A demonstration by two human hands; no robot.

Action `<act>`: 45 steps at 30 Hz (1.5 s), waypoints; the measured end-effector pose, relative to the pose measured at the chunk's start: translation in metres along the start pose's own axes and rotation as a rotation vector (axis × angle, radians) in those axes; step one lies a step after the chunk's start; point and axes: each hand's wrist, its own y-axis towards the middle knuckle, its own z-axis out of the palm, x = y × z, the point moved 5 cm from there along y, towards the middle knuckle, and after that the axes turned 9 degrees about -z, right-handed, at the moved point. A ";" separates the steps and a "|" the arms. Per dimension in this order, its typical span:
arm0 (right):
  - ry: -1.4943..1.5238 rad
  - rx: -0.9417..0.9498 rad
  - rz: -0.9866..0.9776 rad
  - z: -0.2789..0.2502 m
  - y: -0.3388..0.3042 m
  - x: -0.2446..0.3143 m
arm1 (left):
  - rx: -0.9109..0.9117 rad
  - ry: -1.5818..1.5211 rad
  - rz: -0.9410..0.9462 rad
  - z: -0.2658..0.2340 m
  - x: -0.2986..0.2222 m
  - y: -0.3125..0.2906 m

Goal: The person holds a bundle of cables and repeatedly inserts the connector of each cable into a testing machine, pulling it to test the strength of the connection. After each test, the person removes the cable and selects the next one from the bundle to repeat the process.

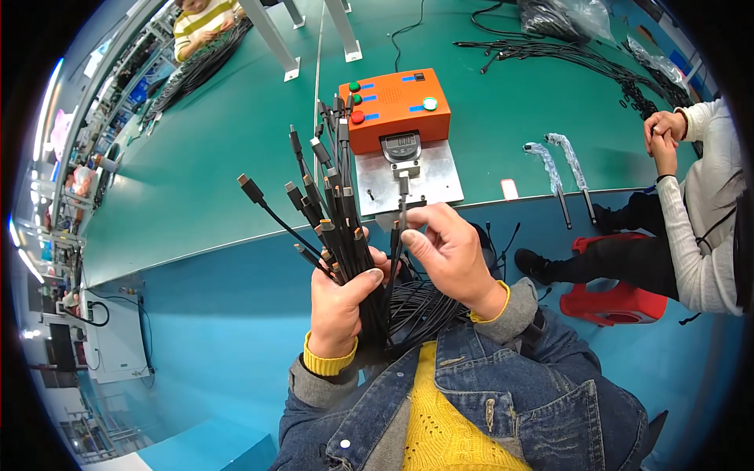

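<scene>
My left hand (336, 308) is wrapped round a thick bundle of black cables (334, 224), their plugs fanning upward. The lengths below hang into a coil (424, 310) at my lap. Close by on the right, my right hand (454, 257) pinches one black cable between thumb and forefinger. That cable's plug (404, 185) points up at a small metal holder under a round digital gauge (401, 145); whether it is seated there I cannot tell. Behind the gauge stands an orange box (397, 106) with green, red and white buttons, on a silver metal plate (441, 177).
The green table (196, 196) runs across in front. Two bent, plastic-wrapped rods (554, 173) and a small white card (510, 189) lie at its right edge. More cables (550, 51) lie far right. A co-worker sits at right near a red stool (613, 302); another person is far left.
</scene>
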 end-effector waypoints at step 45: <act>0.817 0.032 0.758 -0.032 -0.049 -0.060 | 0.001 0.024 0.102 0.002 -0.001 -0.005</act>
